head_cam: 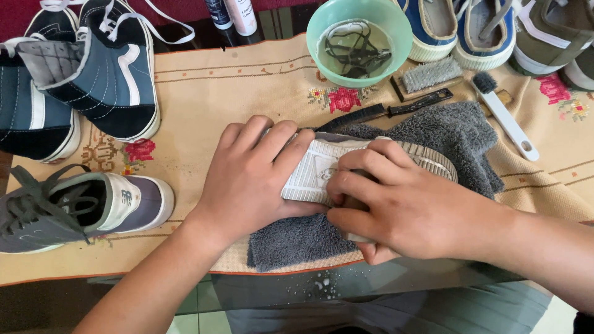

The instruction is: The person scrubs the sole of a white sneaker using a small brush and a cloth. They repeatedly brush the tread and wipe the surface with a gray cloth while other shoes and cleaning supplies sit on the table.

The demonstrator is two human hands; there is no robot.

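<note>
A shoe lies sole-up [322, 166] on a dark grey towel [451, 139], its pale ridged sole showing. My left hand [250, 176] presses down on the shoe's left end, fingers spread over it. My right hand [402, 207] is curled over the sole's near side, gripping something small that its fingers hide. The towel rests on a beige embroidered cloth [216, 93].
A grey sneaker [80, 207] lies at the left, blue high-top shoes [93, 68] behind it. A green bowl [359, 40] of water holds dark laces. Brushes [430, 74] and a white-handled brush [507, 117] lie at back right, more shoes [489, 31] beyond. Two bottles [232, 13] stand behind.
</note>
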